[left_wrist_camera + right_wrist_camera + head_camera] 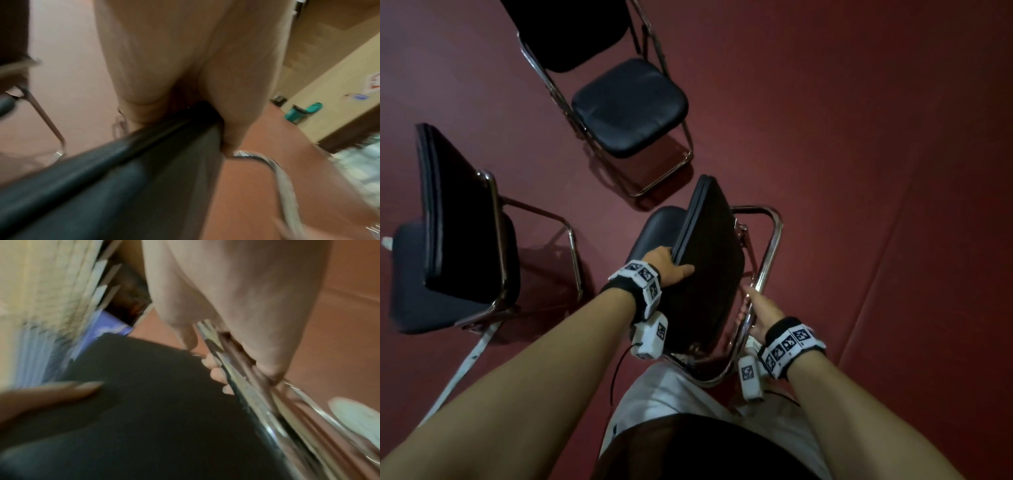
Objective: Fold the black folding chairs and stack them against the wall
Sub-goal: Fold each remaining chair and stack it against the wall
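Observation:
A black folding chair [709, 253] with a chrome frame stands right in front of me, its backrest toward me and its seat [661, 226] beyond. My left hand [667, 267] grips the top edge of the backrest [123, 162], thumb on the near face and fingers over the far side. My right hand [760, 308] is curled round the chrome side tube [767, 260] of the frame; in the right wrist view its fingertips [218, 373] wrap the tube [246, 394] beside the black backrest [154, 410].
Two more open black folding chairs stand on the dark red floor: one at the left [458, 233] and one farther ahead [619, 99]. A cream wall [339, 91] and a green bin [302, 112] show in the left wrist view. Open floor lies to the right [876, 171].

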